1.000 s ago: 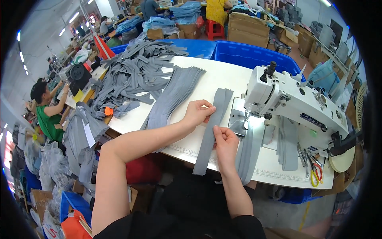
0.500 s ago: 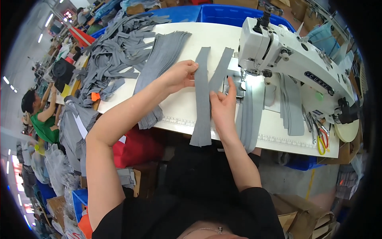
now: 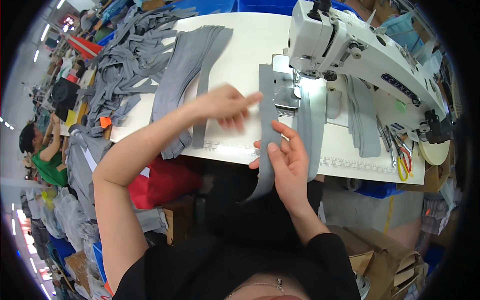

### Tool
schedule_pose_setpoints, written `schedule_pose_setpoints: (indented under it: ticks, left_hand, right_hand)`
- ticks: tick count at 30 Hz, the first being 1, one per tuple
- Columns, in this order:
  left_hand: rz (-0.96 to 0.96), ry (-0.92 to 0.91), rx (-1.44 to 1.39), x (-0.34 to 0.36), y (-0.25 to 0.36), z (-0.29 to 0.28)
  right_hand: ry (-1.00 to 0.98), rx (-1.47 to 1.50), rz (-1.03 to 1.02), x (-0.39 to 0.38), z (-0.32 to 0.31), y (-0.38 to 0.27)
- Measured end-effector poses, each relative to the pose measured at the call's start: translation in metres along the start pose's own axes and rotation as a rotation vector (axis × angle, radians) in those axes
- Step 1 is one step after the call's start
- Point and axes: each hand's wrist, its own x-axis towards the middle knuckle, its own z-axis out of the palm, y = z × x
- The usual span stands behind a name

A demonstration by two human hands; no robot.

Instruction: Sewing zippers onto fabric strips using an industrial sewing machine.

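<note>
Right hand [image 3: 291, 167] clamped on long grey fabric strip [image 3: 267, 115] | left hand [image 3: 224, 106] blurred at strip's left edge, grip unclear | bulky white sewing machine [image 3: 367, 57] right, on white counter [image 3: 250, 50]

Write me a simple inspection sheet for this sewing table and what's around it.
Surface: white table, ruler marks along the near edge.
Job's things: gray strip, held; sewing machine to its right; stack of gray strips to its left.
Clutter: tangled heap, far left; yellow-handled tool, right side.
Hands: right hand holds the strip; left hand blurred, contact unclear.
Cables: nothing seen.
Surroundings: person in green, left; cardboard box, lower right.
</note>
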Motion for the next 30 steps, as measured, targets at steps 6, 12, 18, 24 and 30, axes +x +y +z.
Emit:
schedule_pose_setpoints:
  ticks: [6, 12, 18, 24, 30]
  left_hand:
    - [0.073, 0.089, -0.840, 0.016, 0.002, 0.048]
    - [0.278, 0.274, -0.881, 0.003, 0.001, 0.060]
    - [0.288, 0.166, -0.883, -0.024, 0.021, 0.092]
    - [0.358, -0.009, -0.984, -0.022, 0.029, 0.102]
    - [0.380, -0.039, -0.968, -0.019, 0.024, 0.106]
  right_hand:
    - [-0.123, -0.037, 0.112, -0.042, -0.012, 0.002]
    - [-0.225, -0.557, 0.141, -0.066, -0.048, -0.011]
    - [0.408, -1.075, -0.713, -0.012, -0.030, -0.030]
    - [0.543, -1.182, -0.868, 0.005, -0.032, -0.024]
    - [0.517, -0.863, -0.709, 0.002, -0.027, -0.024]
